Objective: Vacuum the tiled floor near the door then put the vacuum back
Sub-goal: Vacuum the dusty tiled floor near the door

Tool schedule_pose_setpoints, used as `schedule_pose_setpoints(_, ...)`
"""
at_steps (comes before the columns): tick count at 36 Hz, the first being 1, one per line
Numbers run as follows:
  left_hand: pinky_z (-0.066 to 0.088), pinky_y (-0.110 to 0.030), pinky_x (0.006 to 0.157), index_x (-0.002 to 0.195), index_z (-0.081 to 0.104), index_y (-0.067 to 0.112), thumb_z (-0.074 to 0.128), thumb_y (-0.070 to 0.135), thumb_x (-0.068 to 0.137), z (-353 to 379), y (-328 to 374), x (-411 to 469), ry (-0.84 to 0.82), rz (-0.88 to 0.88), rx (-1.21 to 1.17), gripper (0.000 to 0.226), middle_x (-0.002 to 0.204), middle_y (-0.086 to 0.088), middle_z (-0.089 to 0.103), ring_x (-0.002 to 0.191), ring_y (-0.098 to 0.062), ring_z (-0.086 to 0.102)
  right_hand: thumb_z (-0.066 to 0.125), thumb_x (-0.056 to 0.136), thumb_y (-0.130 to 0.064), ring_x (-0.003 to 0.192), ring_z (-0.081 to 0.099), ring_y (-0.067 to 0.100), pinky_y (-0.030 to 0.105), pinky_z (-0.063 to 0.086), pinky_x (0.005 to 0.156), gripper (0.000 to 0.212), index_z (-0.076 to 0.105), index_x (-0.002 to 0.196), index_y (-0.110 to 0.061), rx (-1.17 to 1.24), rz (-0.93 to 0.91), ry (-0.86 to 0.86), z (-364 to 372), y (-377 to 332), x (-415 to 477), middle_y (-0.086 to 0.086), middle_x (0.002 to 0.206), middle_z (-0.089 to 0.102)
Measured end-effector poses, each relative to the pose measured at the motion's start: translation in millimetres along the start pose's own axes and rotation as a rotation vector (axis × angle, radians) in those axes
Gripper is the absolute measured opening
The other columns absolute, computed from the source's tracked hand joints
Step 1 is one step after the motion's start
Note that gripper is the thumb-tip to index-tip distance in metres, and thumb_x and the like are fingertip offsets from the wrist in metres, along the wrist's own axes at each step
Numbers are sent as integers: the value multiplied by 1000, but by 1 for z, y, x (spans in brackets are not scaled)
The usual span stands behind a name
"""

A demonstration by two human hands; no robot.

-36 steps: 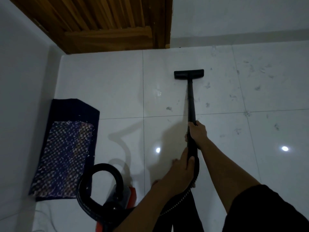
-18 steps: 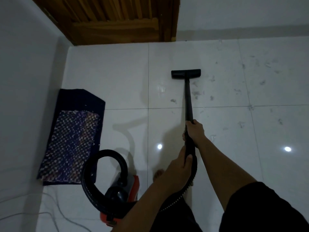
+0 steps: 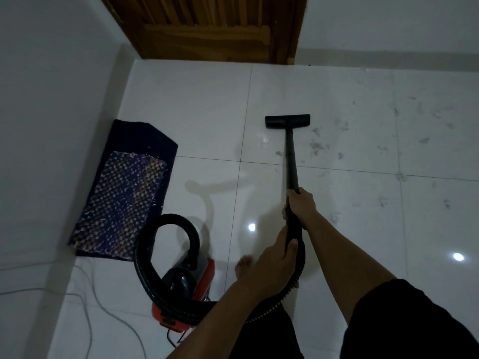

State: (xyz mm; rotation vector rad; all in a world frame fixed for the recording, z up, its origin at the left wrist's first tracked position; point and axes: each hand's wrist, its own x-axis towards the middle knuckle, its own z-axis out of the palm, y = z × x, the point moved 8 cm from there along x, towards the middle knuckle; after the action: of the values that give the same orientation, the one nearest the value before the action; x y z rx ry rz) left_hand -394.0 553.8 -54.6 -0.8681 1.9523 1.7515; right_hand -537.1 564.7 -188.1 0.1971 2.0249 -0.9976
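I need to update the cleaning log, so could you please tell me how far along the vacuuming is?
Done: the white tiles left of the black floor nozzle look clean. In hand: both hands, left and right, hold the black wand. Left: grey dust clumps on the right; then returning the red canister vacuum.

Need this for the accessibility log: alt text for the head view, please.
A person grips a black vacuum wand with both hands, right hand ahead of left hand, its floor nozzle on white tiles scattered with dust near a wooden door. A red canister vacuum and dark mat lie to the left.
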Motion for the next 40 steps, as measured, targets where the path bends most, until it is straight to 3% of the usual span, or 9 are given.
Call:
schedule_pose_setpoints(3, 48, -27, 85, 149, 11, 31, 20, 39, 102, 3, -3, -6, 7, -20, -7, 49, 124, -12, 60, 101, -20, 61, 49, 90, -23, 70, 60, 32, 53, 57, 78, 17, 52, 99, -8, 0, 2, -24, 6, 0, -9, 20, 81, 60)
schedule_pose_setpoints(8, 42, -7, 62, 150, 4, 30, 20, 36, 103, 10, -6, -17, 16, -45, -15, 51, 118, -15, 62, 82, -14, 58, 49, 88, -24, 70, 60, 32, 52, 57, 79, 20, 54, 99, -8, -33, 4, -54, 11, 7, -19, 20, 82, 62)
schedule_pose_setpoints(12, 40, -3, 52, 150, 3, 29, 20, 34, 103, 16, -2, -25, 15, -35, -12, 50, 110, -17, 63, 64, -5, 51, 48, 88, -22, 66, 60, 30, 49, 58, 75, 16, 53, 96, -9, -42, 1, -69, 9, 10, -28, 18, 79, 60)
schedule_pose_setpoints(18, 41, -9, 56, 150, 3, 29, 19, 36, 103, 29, -11, -32, -5, -21, -35, 51, 112, -15, 62, 70, -7, 54, 48, 91, -17, 51, 56, 26, 35, 52, 54, 10, 51, 93, -7, -10, 14, -90, 6, 18, -42, 16, 73, 57)
schedule_pose_setpoints(22, 40, -4, 58, 151, 1, 27, 19, 35, 103, 34, -16, -43, -15, -3, -63, 51, 122, -18, 58, 89, -19, 60, 49, 90, -18, 57, 58, 28, 46, 56, 68, 10, 51, 88, -8, -20, 15, -88, 7, 30, -50, 17, 73, 58)
schedule_pose_setpoints(26, 40, 0, 61, 151, -1, 28, 18, 36, 103, 39, -24, -58, -40, 12, -65, 52, 128, -16, 56, 92, -15, 56, 48, 92, -15, 48, 54, 25, 34, 52, 53, 10, 49, 86, -7, 47, 38, -100, 11, 42, -65, 16, 68, 55)
schedule_pose_setpoints(31, 41, -8, 75, 150, 1, 30, 18, 38, 102, 41, -42, -77, -55, 19, -50, 52, 128, -11, 56, 102, -18, 59, 49, 92, -15, 46, 53, 25, 32, 49, 49, 10, 50, 87, -7, 106, 45, -85, 18, 61, -83, 16, 65, 55)
schedule_pose_setpoints(37, 42, -8, 77, 150, -1, 32, 18, 36, 103, 47, -57, -102, -71, 59, -45, 51, 131, -16, 55, 112, -28, 58, 49, 92, -14, 45, 52, 25, 31, 46, 47, 10, 50, 93, -4, 161, 51, -42, 23, 86, -104, 14, 63, 53)
schedule_pose_setpoints(40, 38, 2, 73, 151, 2, 29, 18, 34, 103, 51, -62, -110, -73, 86, -29, 50, 131, -15, 55, 111, -24, 58, 48, 93, -14, 43, 51, 24, 29, 45, 44, 10, 49, 92, -4, 182, 55, -39, 24, 96, -114, 14, 62, 51)
